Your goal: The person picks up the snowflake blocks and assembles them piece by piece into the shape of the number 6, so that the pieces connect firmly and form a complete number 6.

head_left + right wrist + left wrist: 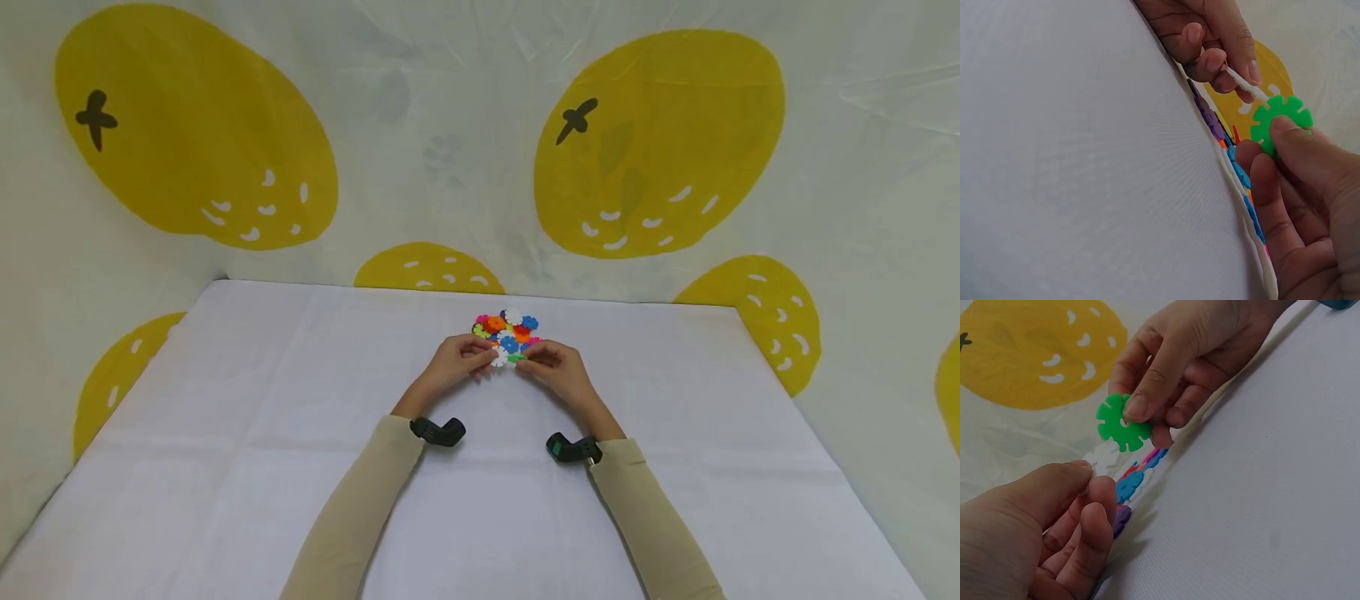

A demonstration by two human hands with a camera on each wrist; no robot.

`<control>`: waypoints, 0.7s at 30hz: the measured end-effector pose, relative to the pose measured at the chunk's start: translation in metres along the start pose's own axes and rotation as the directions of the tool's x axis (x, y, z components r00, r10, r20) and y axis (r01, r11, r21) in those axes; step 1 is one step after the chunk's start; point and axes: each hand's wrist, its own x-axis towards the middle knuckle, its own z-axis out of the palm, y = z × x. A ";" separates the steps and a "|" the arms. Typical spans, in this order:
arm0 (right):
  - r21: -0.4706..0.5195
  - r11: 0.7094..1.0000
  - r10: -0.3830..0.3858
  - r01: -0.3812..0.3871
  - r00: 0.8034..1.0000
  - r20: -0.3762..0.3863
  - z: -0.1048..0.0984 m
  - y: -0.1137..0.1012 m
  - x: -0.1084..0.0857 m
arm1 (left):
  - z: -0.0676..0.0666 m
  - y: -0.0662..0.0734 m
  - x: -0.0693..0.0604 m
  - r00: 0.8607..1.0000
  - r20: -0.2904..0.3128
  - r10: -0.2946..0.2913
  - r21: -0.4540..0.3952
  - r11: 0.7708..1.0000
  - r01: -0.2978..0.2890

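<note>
Between thumb and fingers my left hand [454, 363] pinches a white notched disc [499, 357], a flower-shaped plastic piece. A green notched disc [1124, 424] of the same kind is pinched by my right hand [558, 371]. The two discs meet edge to edge at an angle, and in the right wrist view the white disc [1249, 85] looks edge-on against the green one. Whether their slots are interlocked I cannot tell. Just beyond both hands lies a pile of coloured notched discs [496, 324] in blue, orange, pink, white and other colours.
A white cloth [480, 517] covers the table. Behind its far edge hangs a pale curtain [442, 150] printed with yellow fruit shapes. Dark wrist bands with cameras [438, 432] sit at both cuffs.
</note>
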 end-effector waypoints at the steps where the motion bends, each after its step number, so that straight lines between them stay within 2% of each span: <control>1: 0.002 1.000 0.001 -0.001 1.000 0.000 0.000 0.000 0.000 | 0.000 0.000 0.000 1.000 0.002 0.003 -0.002 1.000 -0.003; 5: 0.015 1.000 0.020 -0.020 1.000 0.016 0.000 -0.001 0.000 | 0.001 0.001 0.000 1.000 0.005 0.006 -0.014 1.000 -0.006; 9: 0.032 0.999 0.034 -0.036 0.998 0.044 -0.001 -0.012 -0.005 | 0.002 0.002 -0.002 1.000 0.023 -0.016 -0.032 0.999 0.016; 15: -0.002 1.000 -0.013 0.013 0.998 0.054 -0.002 -0.032 -0.013 | 0.006 0.004 -0.004 0.995 0.084 -0.053 -0.020 0.998 0.055; 21: -0.022 0.999 -0.045 0.047 0.993 0.107 -0.005 -0.034 -0.014 | 0.004 0.004 -0.003 0.987 0.154 -0.040 0.008 0.999 0.039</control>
